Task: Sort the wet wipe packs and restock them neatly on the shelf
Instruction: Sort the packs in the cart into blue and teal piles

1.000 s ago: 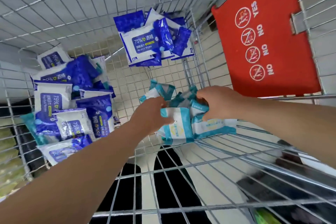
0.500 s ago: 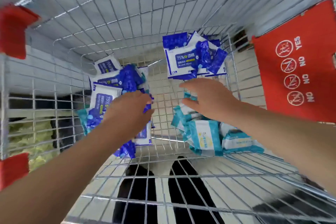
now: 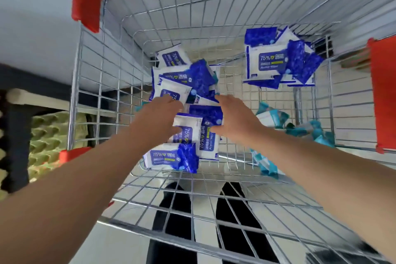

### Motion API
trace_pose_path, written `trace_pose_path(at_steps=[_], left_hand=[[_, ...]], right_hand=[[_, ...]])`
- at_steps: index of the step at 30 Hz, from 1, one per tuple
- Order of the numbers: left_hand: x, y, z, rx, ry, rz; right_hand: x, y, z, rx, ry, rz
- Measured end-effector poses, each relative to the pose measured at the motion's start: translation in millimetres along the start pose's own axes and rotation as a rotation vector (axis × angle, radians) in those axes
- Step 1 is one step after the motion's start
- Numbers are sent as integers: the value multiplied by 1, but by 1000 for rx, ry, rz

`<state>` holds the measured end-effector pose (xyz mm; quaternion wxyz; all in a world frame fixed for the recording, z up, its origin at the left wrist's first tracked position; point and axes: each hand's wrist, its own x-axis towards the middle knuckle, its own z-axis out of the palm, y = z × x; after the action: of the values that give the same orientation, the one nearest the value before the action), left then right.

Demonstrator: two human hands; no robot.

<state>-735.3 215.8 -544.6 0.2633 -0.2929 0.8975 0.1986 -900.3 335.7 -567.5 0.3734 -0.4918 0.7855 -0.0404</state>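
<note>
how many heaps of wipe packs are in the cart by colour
blue: 2, the near-left heap and the far-right heap
teal: 1, the teal heap
total: 3; the overlapping packs cannot be counted singly

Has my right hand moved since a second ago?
Yes. The right hand went left, off the teal packs and onto the near blue pile beside the left hand.
</note>
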Motion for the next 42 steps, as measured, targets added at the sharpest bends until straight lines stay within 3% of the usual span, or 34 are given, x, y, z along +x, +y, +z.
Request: trace_pose_path(at_steps=[6,10,17,22,24,27,31,36,39,42], left_hand=[[2,-12,-1,-5,10,-62],[2,-24,-7,-257,125,-158],[22,-31,-15,-597,207,-322],[24,-24,-24,-708,257,-305],[24,-15,-37,-812,232,-283],[32,6,-59,-768,226,-222],[58,45,-79,-813,330,-170],[107,105,-84,-1157,314,-222],[142,139,-75,-1377,287,-302],[171,167,-63,-1467,308,-384]], right_hand=[[10,0,2,77,-9,88],[12,0,-3,218,-25,102],[24,9,-19,474,158,193],[27,20,-34,547,211,219],[23,26,-46,564,263,226],[13,46,-70,611,353,266],[3,89,-105,700,486,372],[9,148,-134,998,639,490],[20,177,-144,1207,598,481],[25,194,-143,945,441,454]])
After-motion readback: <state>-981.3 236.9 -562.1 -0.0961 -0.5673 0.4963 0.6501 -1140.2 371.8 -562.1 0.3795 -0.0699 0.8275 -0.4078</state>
